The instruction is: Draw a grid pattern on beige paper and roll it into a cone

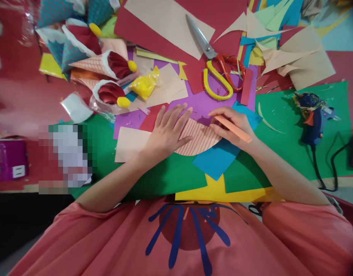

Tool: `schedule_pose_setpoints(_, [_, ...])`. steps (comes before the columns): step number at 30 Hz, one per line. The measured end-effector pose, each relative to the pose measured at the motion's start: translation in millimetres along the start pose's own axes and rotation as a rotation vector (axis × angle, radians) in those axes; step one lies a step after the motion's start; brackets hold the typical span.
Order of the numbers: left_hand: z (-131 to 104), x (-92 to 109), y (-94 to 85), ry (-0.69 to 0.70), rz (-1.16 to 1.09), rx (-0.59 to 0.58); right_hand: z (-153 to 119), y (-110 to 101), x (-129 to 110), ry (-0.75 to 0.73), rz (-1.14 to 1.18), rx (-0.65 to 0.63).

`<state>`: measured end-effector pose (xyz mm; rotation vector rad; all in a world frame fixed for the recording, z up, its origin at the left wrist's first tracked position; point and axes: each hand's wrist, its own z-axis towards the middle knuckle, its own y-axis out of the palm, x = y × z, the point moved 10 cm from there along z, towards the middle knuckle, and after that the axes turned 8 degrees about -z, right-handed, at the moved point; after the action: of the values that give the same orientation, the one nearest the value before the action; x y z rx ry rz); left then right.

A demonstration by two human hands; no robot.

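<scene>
My left hand [170,130] lies flat with fingers spread, pressing on a cream paper piece [198,140] with a curved edge and orange stripes. My right hand [232,124] is closed around an orange marker [234,129], its tip end down near the right part of the striped piece. Blue paper [218,159] sticks out from under the striped piece. A plain cream paper strip [130,143] lies to the left, partly beneath my left hand and wrist. Purple paper [199,107] spreads out beyond both hands.
Scissors [208,51] with red and yellow handles lie beyond my hands. A blue glue gun [314,122] with a cord rests at the right on green sheet [285,145]. Paper cones [93,65] are grouped at the upper left. Cream paper scraps [305,63] cover the upper right.
</scene>
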<state>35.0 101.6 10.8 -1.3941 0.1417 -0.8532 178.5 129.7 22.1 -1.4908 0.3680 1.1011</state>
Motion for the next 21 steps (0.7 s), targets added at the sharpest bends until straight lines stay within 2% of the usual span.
schedule_pose_setpoints(6, [3,-1,-15.9,-0.031,0.067,0.087,-2,8,-7,-0.019,0.023,-0.086])
schedule_pose_setpoints(8, [3,3,-22.9,-0.001,0.098,0.114,-5,14,-12,-0.044,0.040,-0.149])
schedule_pose_setpoints(12, [2,17,-23.7,0.142,0.122,0.061,-12,28,-25,-0.117,0.118,-0.310])
schedule_pose_setpoints(15, [1,24,-19.1,0.219,0.144,0.003,-16,34,-31,-0.139,0.179,-0.378])
schedule_pose_setpoints(18, [0,26,-20.7,0.232,0.115,0.012,-13,26,-31,-0.103,0.240,-0.315])
schedule_pose_setpoints(21, [2,17,-27.6,0.109,0.036,0.071,-10,10,-27,-0.048,0.232,-0.146])
